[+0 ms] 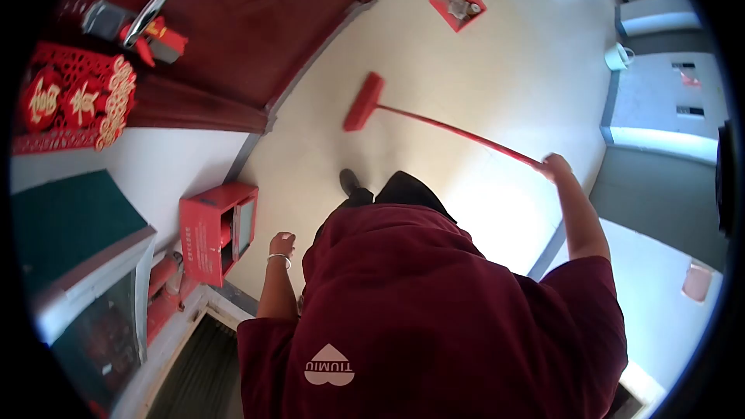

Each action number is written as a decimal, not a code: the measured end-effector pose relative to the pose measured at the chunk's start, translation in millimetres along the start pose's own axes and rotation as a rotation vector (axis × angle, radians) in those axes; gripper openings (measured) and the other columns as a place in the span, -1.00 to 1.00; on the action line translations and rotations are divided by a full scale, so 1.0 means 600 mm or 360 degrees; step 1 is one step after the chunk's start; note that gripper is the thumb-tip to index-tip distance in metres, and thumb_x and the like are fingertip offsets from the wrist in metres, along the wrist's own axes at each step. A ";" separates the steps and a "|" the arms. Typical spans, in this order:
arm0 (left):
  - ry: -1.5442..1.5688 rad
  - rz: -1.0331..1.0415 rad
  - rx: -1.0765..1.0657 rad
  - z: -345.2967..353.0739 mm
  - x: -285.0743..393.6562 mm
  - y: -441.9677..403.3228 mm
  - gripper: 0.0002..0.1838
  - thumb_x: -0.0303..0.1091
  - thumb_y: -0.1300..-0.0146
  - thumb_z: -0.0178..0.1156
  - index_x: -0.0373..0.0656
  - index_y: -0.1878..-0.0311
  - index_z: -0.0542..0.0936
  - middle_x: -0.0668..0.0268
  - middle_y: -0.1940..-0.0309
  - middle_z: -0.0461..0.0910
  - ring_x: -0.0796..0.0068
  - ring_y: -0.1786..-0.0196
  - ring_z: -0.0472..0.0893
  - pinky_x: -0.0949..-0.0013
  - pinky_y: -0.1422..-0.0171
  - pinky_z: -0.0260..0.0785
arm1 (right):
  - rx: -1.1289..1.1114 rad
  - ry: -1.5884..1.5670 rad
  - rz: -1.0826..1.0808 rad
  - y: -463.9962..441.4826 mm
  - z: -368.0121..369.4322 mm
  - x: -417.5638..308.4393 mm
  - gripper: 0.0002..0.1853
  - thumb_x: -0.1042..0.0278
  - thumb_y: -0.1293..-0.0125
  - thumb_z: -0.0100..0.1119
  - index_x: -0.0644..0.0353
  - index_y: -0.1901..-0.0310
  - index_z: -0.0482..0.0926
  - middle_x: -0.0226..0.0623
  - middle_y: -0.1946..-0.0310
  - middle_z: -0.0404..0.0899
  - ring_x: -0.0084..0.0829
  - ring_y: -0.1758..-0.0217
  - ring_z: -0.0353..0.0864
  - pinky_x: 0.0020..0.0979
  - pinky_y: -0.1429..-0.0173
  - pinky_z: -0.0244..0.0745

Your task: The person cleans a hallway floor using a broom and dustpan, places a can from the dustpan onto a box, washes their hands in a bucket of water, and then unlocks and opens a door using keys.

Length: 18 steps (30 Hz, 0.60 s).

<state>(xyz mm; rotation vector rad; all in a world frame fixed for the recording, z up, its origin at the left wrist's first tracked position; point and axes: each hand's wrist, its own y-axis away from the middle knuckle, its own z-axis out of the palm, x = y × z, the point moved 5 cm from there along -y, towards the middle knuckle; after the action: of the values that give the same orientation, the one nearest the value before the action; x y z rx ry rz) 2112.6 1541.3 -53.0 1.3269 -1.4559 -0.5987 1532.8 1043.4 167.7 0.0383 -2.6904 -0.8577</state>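
A red broom slants across the pale floor, its handle's end in my right hand, whose fingers are wrapped round it. The broom's red head is above my dark shoe in the view. My left hand, with a bracelet at the wrist, hangs beside my body, near a red box; its fingers are curled and I cannot make out anything in them. Farther off, a red dustpan with a long red handle lies on the floor and holds some crumpled litter.
A red fire equipment box stands against the left wall. The dark red door has a metal handle and a red hanging decoration. Near the right wall is a pale green bucket. Stairs show at the upper right.
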 end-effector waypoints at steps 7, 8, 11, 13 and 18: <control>-0.0235 0.0090 -0.0143 0.043 0.125 -0.048 -0.75 -0.28 -0.06 0.11 -0.22 0.24 0.50 0.27 0.49 0.55 0.50 0.58 0.52 0.45 0.57 0.34 | 0.0175 0.0117 0.0558 0.164 -0.067 0.200 -0.54 -0.12 -0.01 0.12 0.22 0.48 0.60 -0.11 0.49 0.56 -0.14 0.34 0.55 -0.20 0.24 0.42; -0.0270 0.0110 -0.0175 0.053 0.150 -0.050 -0.75 -0.28 -0.06 0.11 -0.22 0.24 0.50 0.27 0.49 0.55 0.50 0.58 0.52 0.45 0.57 0.34 | 0.0162 0.0106 0.0607 0.175 -0.064 0.209 -0.54 -0.12 -0.01 0.12 0.22 0.48 0.60 -0.11 0.49 0.56 -0.14 0.34 0.55 -0.20 0.24 0.42; -0.0371 0.0287 -0.0183 0.082 0.234 -0.057 -0.76 -0.29 -0.05 0.11 -0.20 0.24 0.51 0.30 0.51 0.53 0.53 0.58 0.50 0.47 0.57 0.33 | 0.0136 0.0047 0.0580 0.187 -0.035 0.245 -0.55 -0.12 -0.07 0.05 0.17 0.43 0.60 -0.16 0.44 0.57 -0.15 0.30 0.55 -0.22 0.21 0.42; -0.0366 0.0278 -0.0180 0.100 0.280 -0.057 -0.78 -0.29 -0.04 0.10 -0.20 0.26 0.52 0.31 0.53 0.52 0.53 0.57 0.50 0.48 0.57 0.33 | 0.0243 -0.0114 0.0475 0.157 0.017 0.247 -0.53 -0.17 -0.07 0.04 0.15 0.50 0.59 -0.12 0.49 0.54 -0.12 0.36 0.53 -0.19 0.29 0.38; -0.0634 0.0314 -0.0247 0.165 0.373 -0.053 -0.81 -0.27 -0.04 0.08 -0.17 0.35 0.53 0.30 0.58 0.50 0.51 0.57 0.51 0.46 0.57 0.34 | 0.0050 -0.0446 0.0328 0.011 0.087 0.095 -0.52 -0.18 -0.11 -0.01 0.14 0.48 0.57 -0.17 0.47 0.56 -0.14 0.33 0.54 -0.22 0.26 0.40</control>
<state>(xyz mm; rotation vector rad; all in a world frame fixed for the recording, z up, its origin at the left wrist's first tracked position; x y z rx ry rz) 2068.5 1299.2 -36.5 0.9626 -1.7959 -0.8600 1463.0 1071.5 147.9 -0.3725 -2.8976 -0.8083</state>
